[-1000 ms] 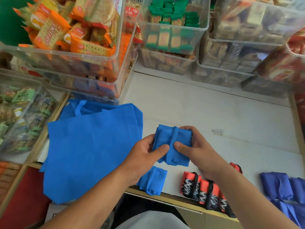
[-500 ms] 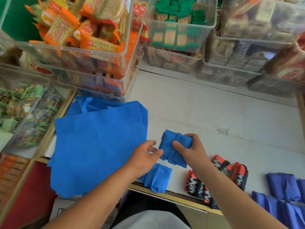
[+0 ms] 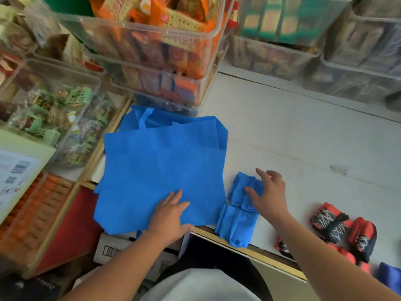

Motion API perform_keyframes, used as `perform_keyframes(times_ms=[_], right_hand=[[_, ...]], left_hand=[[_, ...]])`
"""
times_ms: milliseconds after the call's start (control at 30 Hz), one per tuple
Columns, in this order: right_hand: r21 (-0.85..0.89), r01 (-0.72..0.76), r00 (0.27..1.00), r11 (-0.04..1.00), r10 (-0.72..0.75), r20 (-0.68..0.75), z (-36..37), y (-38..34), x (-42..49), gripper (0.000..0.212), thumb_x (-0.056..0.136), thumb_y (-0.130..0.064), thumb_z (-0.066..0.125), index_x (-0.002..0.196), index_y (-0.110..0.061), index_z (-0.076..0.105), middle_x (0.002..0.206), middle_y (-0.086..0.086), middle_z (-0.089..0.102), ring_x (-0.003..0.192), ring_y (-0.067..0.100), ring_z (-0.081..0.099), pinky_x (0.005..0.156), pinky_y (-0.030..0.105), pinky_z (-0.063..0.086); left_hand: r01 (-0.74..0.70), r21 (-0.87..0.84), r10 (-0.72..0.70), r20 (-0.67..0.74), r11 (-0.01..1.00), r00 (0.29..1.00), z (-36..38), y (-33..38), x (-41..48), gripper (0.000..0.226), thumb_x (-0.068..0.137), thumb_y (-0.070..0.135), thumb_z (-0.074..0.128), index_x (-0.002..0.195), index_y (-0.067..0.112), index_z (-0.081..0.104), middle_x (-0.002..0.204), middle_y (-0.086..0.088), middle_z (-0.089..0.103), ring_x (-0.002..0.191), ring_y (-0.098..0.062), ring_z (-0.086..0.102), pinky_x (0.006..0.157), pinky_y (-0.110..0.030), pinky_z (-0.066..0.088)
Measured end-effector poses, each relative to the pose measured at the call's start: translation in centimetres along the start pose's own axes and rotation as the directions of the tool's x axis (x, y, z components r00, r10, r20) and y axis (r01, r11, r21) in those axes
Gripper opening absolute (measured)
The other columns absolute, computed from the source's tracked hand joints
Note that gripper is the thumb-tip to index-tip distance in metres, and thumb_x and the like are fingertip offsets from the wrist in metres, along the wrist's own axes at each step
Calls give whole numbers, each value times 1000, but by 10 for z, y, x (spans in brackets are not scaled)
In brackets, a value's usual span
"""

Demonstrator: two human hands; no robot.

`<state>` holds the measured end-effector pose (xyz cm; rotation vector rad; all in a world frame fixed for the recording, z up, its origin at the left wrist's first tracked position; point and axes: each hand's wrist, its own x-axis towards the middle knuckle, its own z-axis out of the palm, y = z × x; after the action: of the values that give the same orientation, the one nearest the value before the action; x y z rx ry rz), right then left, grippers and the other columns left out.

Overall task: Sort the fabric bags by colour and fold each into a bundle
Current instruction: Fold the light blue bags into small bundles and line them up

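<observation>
The left hand (image 3: 171, 216) lies flat, its fingers (image 3: 176, 197) straight and slightly apart, pressing on the near edge of the unfolded blue bag (image 3: 160, 166). The bag is spread on the counter (image 3: 303, 148), with its near-left corner hanging over the edge. The right hand (image 3: 270, 197) has its fingers (image 3: 263, 174) spread wide and gripping nothing, thumb and palm over a folded blue bundle (image 3: 243, 185). A second blue bundle (image 3: 235, 227) touches it on the near side. Red-and-black patterned bundles (image 3: 332, 222) sit well to the right. The barcode label (image 3: 18, 170) at left is too blurred to read.
</observation>
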<state>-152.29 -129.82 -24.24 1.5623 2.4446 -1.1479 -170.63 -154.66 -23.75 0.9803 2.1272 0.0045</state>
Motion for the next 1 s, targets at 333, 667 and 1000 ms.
perform_keyframes(times_ms=[333, 667, 1000], right_hand=[[-536, 397, 901, 745, -203, 384, 13, -1, -29, 107, 69, -98, 12, 155, -46, -24, 167, -3, -31, 156, 32, -21, 125, 57, 15], [228, 110, 988, 967, -131, 78, -37, -85, -38, 81, 84, -77, 52, 157, -45, 32, 151, -15, 48, 132, 9, 53, 109, 37, 45], [576, -49, 996, 816, 79, -28, -113, -101, -21, 60, 85, 14, 48, 126, -26, 67, 132, -4, 64, 107, 16, 67, 67, 16, 53]], left_hand=[[-105, 66, 114, -139, 992, 984, 1, -20, 2, 25, 108, 32, 48, 98, 14, 61, 127, -5, 61, 129, -31, 54, 95, -44, 49], [-468, -72, 321, -637, 881, 701, -74, 30, -13, 21, 101, 28, 49, 96, 16, 66, 91, 1, 68, 83, -27, 63, 70, -42, 54], [-516, 404, 645, -595, 755, 479, -94, 107, -7, 15, 89, 28, 61, 93, 18, 72, 99, 2, 76, 103, -22, 71, 94, -32, 47]])
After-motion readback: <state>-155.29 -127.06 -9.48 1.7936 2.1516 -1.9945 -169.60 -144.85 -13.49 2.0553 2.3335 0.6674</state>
